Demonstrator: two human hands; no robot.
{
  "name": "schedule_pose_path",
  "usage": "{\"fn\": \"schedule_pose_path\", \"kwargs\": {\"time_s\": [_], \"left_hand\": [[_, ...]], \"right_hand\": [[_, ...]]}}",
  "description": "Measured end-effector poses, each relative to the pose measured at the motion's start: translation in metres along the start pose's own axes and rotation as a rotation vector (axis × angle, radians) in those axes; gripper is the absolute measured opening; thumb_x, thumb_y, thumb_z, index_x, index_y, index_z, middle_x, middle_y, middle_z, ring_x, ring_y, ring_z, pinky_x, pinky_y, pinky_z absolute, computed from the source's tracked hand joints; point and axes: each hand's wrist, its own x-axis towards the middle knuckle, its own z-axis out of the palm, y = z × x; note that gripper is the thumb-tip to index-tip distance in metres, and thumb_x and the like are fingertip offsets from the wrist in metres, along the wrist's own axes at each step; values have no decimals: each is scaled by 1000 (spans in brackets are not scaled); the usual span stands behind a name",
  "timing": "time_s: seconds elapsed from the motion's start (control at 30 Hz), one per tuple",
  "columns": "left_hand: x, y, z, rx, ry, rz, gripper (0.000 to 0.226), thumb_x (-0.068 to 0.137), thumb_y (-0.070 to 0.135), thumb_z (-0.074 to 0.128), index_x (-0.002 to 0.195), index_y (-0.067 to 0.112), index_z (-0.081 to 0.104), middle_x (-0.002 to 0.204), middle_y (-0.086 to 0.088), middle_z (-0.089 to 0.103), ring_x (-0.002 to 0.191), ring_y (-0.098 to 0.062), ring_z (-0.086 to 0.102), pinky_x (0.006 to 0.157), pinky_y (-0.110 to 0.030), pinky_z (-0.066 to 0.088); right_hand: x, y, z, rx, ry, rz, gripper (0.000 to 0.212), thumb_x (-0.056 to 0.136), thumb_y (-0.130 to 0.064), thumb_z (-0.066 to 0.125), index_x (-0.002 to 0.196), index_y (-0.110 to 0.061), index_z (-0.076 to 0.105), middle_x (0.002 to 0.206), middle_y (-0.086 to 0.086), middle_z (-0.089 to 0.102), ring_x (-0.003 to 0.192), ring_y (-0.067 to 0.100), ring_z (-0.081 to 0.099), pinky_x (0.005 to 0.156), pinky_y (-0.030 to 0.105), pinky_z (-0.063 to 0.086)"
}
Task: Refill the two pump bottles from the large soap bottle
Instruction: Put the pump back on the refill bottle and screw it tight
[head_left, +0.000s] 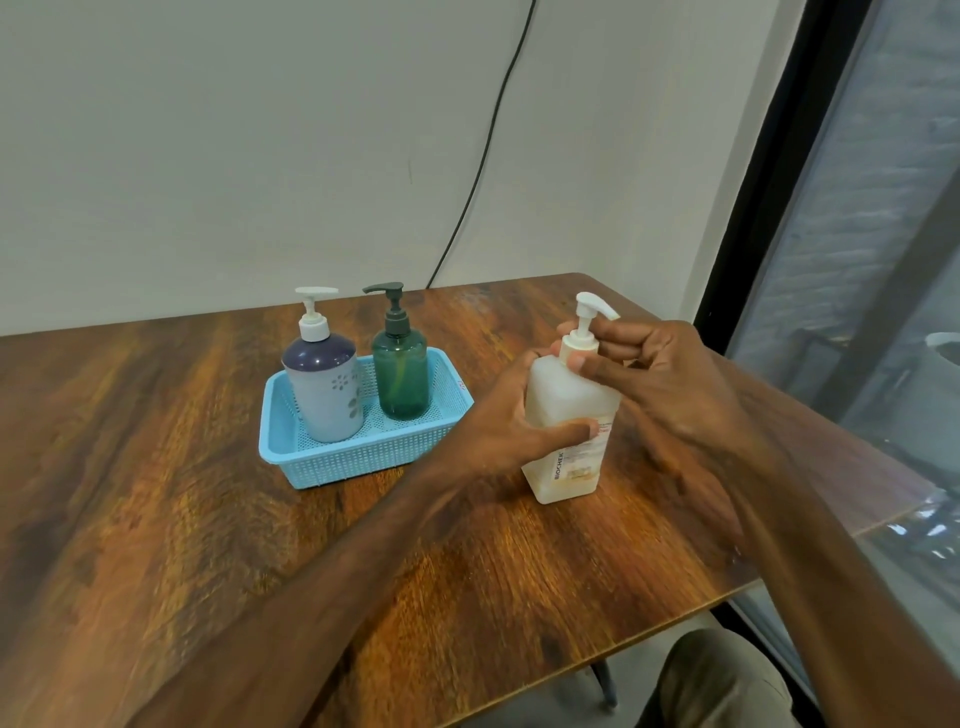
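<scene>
Wooden table (182, 467): soap bottle (566, 395) inside edges.

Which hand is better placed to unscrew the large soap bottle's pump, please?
Probably the right: the right hand pinches the pump collar of the large soap bottle, while the left hand grips its body, steadying it.

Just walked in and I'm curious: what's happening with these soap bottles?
A person is working on the large soap bottle, which stands upright on the wooden table. Their left hand grips its body, while the right hand pinches the pump cap at its neck, probably to unscrew it. The purple pump bottle and the green pump bottle stand in a blue basket, pumps on; nothing is poured yet.
</scene>
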Motion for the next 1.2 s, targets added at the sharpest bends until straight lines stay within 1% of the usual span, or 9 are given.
{"fn": "schedule_pose_path", "kwargs": {"time_s": [0.27, 0.43, 0.53, 0.63, 0.77, 0.87, 1.0, 1.1, 1.2], "left_hand": [[-12, 2, 8, -49, 72, -13, 62, 80, 40, 89, 120, 59, 46, 121, 19, 66, 111, -2, 68, 89, -33, 63], [-17, 4, 21, -111, 158, -36, 75, 72, 53, 90, 134, 53, 47, 129, 11, 67, 122, -18, 67, 96, -53, 59], [-17, 7, 26, -41, 214, -33, 83, 68, 67, 87, 137, 56, 41, 131, 17, 63, 123, -14, 64, 97, -51, 58], [-16, 7, 31, 82, 283, 18, 83, 74, 55, 88, 142, 44, 41, 131, 18, 60, 120, -7, 61, 95, -39, 58], [-17, 13, 35, 209, 373, 79, 85, 76, 44, 90, 145, 26, 45, 130, 13, 61, 112, -2, 59, 82, -9, 47], [-17, 16, 40, 266, 418, 76, 89, 73, 49, 90, 145, 24, 44, 132, 10, 59, 112, -3, 55, 79, -6, 40], [-17, 20, 43, 287, 443, 67, 95, 71, 53, 91, 145, 24, 40, 131, 13, 53, 111, -1, 48, 80, -4, 39], [-22, 16, 43, 288, 404, 55, 109, 71, 60, 88, 155, 25, 28, 148, 8, 49, 125, -5, 46, 105, -24, 46], [-36, 13, 37, 290, 380, 25, 115, 75, 73, 76, 161, 35, 10, 165, 8, 32, 148, -14, 36, 119, -40, 37]], "right_hand": [[-10, 6, 6, -84, 56, -66, 39, 93, -22, 68, 132, -20, 64, 119, -10, 73, 111, 6, 68, 92, 28, 56], [-33, 21, 2, -8, 106, 2, 44, 94, -30, 64, 138, -28, 57, 134, -11, 64, 123, 6, 60, 99, 42, 54], [-48, 37, 1, 11, 85, 49, 44, 98, -25, 59, 142, -25, 53, 136, -7, 63, 124, 12, 61, 99, 48, 54], [-55, 47, -1, 44, 57, 74, 48, 98, -13, 60, 144, -21, 50, 137, -6, 63, 125, 13, 60, 102, 50, 51], [-54, 52, -2, -90, -10, 80, 77, 83, -4, 77, 148, -25, 42, 143, -10, 57, 129, 6, 55, 110, 41, 45], [-50, 52, 8, -184, -9, 81, 95, 73, -16, 88, 151, -28, 35, 141, -14, 56, 126, -2, 54, 105, 24, 47], [-47, 55, 17, -252, 118, 60, 91, 73, -20, 88, 150, -27, 39, 137, -15, 58, 117, -10, 56, 90, 11, 51], [-51, 55, 17, -276, 140, 73, 92, 72, -28, 88, 150, -30, 38, 143, -13, 55, 120, -4, 56, 96, 21, 53], [-61, 44, 20, -426, 261, 31, 94, 72, -46, 85, 150, -34, 35, 149, -14, 48, 127, 4, 52, 100, 37, 52]]}}
